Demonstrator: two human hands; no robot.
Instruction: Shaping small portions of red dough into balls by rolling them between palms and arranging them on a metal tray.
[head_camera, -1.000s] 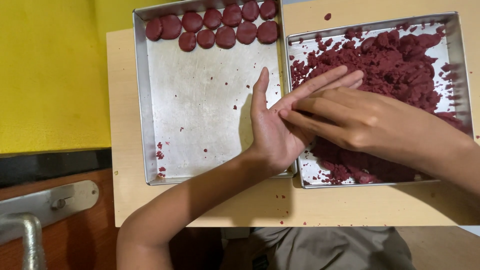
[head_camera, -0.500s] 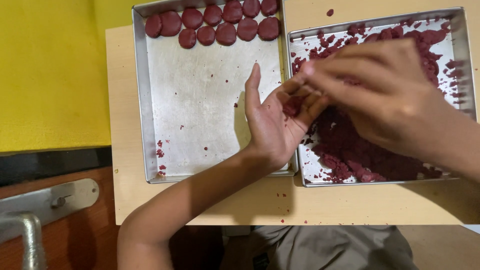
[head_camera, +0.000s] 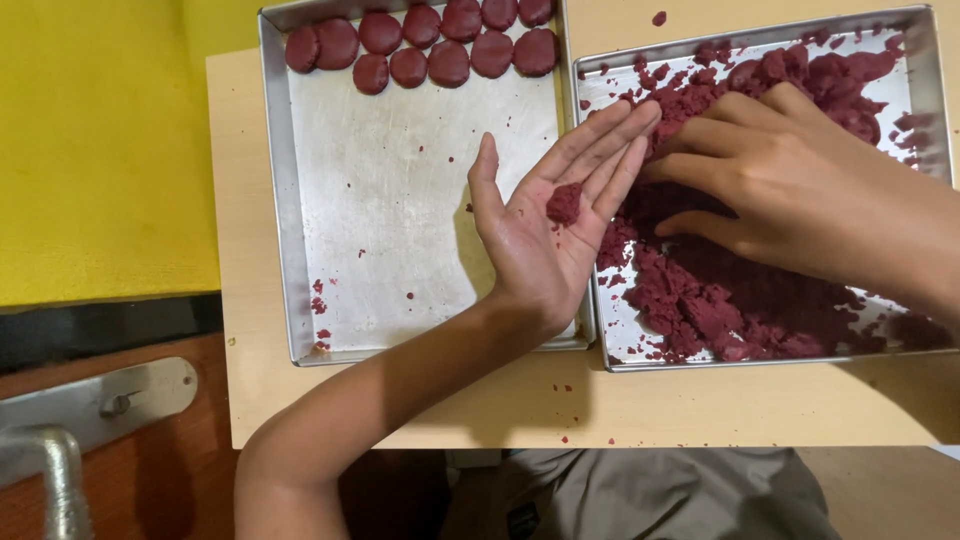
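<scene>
Left hand (head_camera: 540, 225) — held palm up, fingers open and flat, over the seam between two steel trays; a small lump (head_camera: 565, 203) of dark red dough is carried on the palm. Right hand (head_camera: 790, 185) — laid palm down in the right tray (head_camera: 925, 20), fingers curled into the loose dough (head_camera: 720, 300); whether a pinch is held cannot be told. Left tray (head_camera: 400, 230) — a double row of pressed discs (head_camera: 425, 45) at its far edge, crumbs elsewhere. Both trays are set on a pale counter (head_camera: 650, 405). Dough judged soft, crumbly, light — best cupped, not squeezed.
</scene>
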